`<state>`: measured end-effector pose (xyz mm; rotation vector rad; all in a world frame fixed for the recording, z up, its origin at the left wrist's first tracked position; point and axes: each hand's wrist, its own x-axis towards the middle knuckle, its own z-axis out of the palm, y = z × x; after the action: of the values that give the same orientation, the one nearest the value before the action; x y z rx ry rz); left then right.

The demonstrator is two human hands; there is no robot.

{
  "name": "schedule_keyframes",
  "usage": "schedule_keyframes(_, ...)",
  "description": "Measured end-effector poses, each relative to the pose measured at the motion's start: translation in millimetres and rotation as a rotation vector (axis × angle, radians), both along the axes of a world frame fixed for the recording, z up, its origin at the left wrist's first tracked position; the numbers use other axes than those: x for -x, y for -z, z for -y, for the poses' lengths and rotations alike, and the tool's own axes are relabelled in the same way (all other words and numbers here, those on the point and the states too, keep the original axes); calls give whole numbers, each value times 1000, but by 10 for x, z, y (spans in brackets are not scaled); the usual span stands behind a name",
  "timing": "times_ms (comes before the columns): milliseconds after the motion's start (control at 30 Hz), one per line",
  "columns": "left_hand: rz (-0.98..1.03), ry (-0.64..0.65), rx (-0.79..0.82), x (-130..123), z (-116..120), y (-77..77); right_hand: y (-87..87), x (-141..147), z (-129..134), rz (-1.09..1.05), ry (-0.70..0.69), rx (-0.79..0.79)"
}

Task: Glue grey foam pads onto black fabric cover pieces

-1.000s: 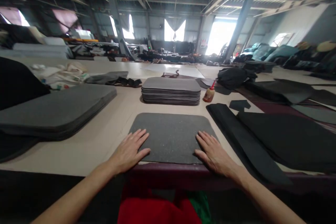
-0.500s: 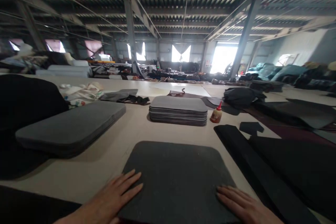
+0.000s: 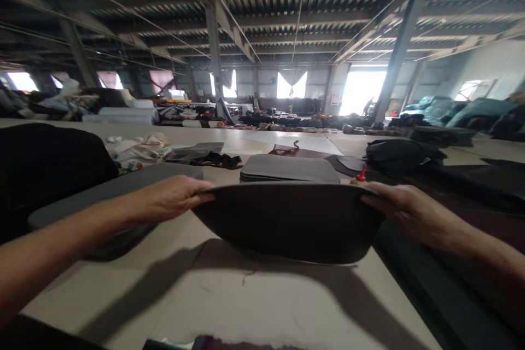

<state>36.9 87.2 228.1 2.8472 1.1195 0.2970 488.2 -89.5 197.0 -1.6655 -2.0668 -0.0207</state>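
Dark grey sheet point(image 3: 287, 224), upper edge raised above the table point(image 3: 229, 306).
Over my remote feed, the left hand point(image 3: 184, 197) pinches one end of that edge, the right hand point(image 3: 396, 205) the other; the sheet tilts, partly hiding the grey stack point(image 3: 289, 167) behind it. I cannot tell whether its lower edge touches down. A red-tipped bottle point(image 3: 361, 173) shows behind the right hand.

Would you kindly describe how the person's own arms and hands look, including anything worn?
The left hand and right hand are ungloved, and both forearms are bare, with no sleeve in view. No watch or bracelet shows. Some fingers are partly hidden, so rings cannot be ruled out.
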Motion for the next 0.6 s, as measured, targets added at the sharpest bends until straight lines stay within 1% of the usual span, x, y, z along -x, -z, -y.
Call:
schedule_keyframes(33, -13, 3, 32, -74, -162, -121, -101, -45, -200, 2, 1, -33)
schedule_keyframes(100, -18, -50, 12, -227, -472, -347, -299, -125, -571, 21, 60, -123)
schedule_keyframes(167, 30, -111, -144, -389, -723, -557, -479, -193, -863, 58, 178, -272)
schedule_keyframes(233, 91, -126, -348, -552, -897, -736, -626, -252, -1058, 126, 289, -457)
schedule_keyframes(300, 172, -119, -528, -703, -1026, -838, -710, -309, -1182, 209, 354, -637)
schedule_keyframes(333, 216, -100, -588, -773, -1093, -844, -720, -342, -1235, 242, 365, -712)
schedule_keyframes(367, 261, -73, -621, -841, -1171, -813, -702, -379, -1290, 261, 361, -771)
schedule_keyframes(400, 299, -38, -637, -906, -1265, -739, -654, -422, -1352, 268, 353, -814)
schedule_keyframes(433, 320, -6, -627, -971, -1377, -621, -576, -471, -1423, 272, 343, -830)
schedule_keyframes(467, 321, 19, -592, -1038, -1503, -463, -467, -525, -1502, 276, 337, -827)
schedule_keyframes(500, 295, 25, -524, -1107, -1638, -269, -332, -581, -1587, 290, 335, -794)
schedule_keyframes(533, 263, 15, -464, -1176, -1774, -49, -174, -635, -1674, 317, 337, -720)
schedule_keyframes(567, 230, 16, -416, -1245, -1904, 187, 0, -686, -1757, 350, 339, -625)
schedule_keyframes(600, 208, 4, -371, -1309, -2020, 424, 182, -730, -1832, 394, 338, -488)
